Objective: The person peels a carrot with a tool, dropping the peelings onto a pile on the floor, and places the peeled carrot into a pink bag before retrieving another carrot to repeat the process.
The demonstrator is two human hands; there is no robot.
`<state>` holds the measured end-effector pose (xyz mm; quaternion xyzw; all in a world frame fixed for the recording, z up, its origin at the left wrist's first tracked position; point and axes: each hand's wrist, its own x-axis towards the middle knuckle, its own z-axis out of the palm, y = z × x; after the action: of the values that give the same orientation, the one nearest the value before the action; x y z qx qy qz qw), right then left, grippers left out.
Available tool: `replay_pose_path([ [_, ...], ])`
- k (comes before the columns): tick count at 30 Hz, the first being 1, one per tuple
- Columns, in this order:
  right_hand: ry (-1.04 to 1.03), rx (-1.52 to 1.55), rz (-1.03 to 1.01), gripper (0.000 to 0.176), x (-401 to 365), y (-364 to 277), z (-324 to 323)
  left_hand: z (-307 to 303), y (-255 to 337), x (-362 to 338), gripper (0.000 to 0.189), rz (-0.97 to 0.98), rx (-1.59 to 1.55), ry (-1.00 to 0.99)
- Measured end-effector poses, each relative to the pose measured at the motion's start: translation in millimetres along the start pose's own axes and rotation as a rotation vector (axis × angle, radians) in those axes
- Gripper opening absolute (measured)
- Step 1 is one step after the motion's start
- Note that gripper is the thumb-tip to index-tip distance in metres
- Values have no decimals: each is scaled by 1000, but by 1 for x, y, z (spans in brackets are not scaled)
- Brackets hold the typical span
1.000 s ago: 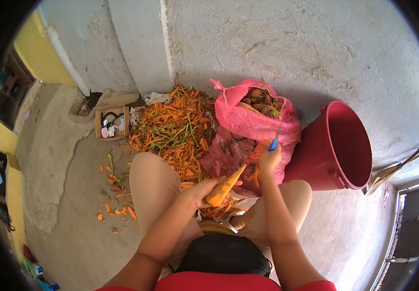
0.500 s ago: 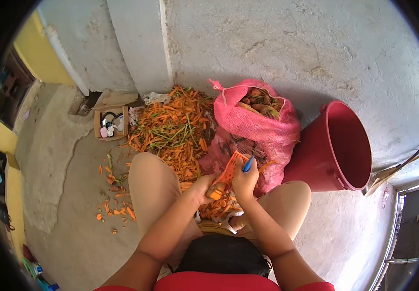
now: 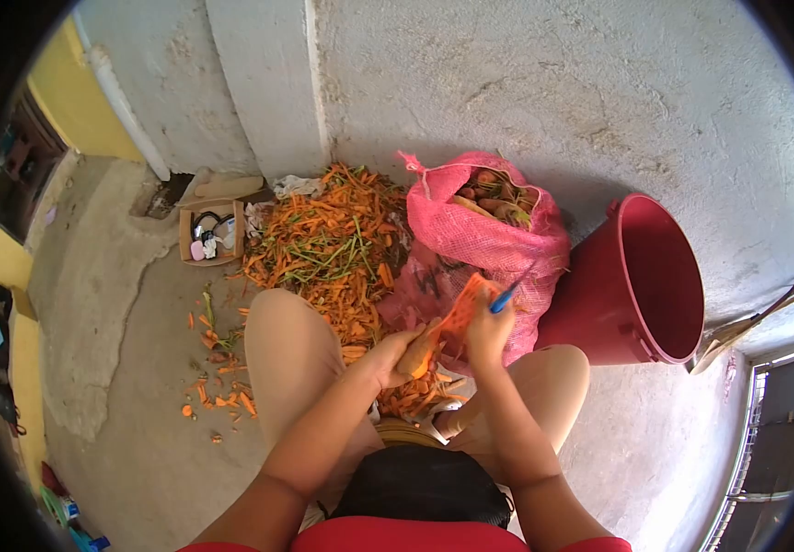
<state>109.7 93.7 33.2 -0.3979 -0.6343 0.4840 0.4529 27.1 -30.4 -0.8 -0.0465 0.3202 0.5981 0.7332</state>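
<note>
Between my knees, my left hand (image 3: pixel 391 357) is closed around a partly peeled carrot (image 3: pixel 414 361), its cut end facing me. Just to the right, my right hand (image 3: pixel 489 333) grips an orange peeler (image 3: pixel 460 310) with a perforated flat body, which meets the carrot's far side. The same hand also holds a knife with a blue handle (image 3: pixel 503 301), its thin blade pointing up and right. Below the hands lie more carrot peelings (image 3: pixel 415 394). My fingers hide part of the carrot and of the peeler's handle.
A big heap of carrot peelings and green stems (image 3: pixel 328 248) lies ahead. Beside it leans a pink woven sack (image 3: pixel 489 239) holding unpeeled carrots (image 3: pixel 498 198). A dark red bucket (image 3: pixel 590 294) stands right of the sack. A small cardboard box (image 3: pixel 211 259) sits left, against the wall.
My right hand has moved a little up and right with the peeler and knife. The knife has turned so its blade shows. The left hand stays nearly in place with the carrot.
</note>
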Motion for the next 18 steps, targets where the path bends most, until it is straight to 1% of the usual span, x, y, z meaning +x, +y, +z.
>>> replay_pose_path([
  [1,-37,35,-25,12,-11,-10,6,3,2,-1,34,27,-17,11],
  [3,-156,40,62,11,-28,-17,11,20,7,-10,30,3,-62,69],
  [4,-161,-58,65,11,-33,-18,12,26,8,-14,28,-9,-86,98],
  [7,-149,-95,-15,11,-33,-16,14,19,6,-9,29,-25,-67,120],
  [10,-128,-69,48,10,-37,-31,13,9,7,-13,30,-79,-144,-43],
  [13,-156,21,86,10,-36,-27,14,18,4,-14,29,-33,-89,57],
  [18,-175,-116,42,11,-39,-28,14,35,12,-24,29,-34,-47,243],
])
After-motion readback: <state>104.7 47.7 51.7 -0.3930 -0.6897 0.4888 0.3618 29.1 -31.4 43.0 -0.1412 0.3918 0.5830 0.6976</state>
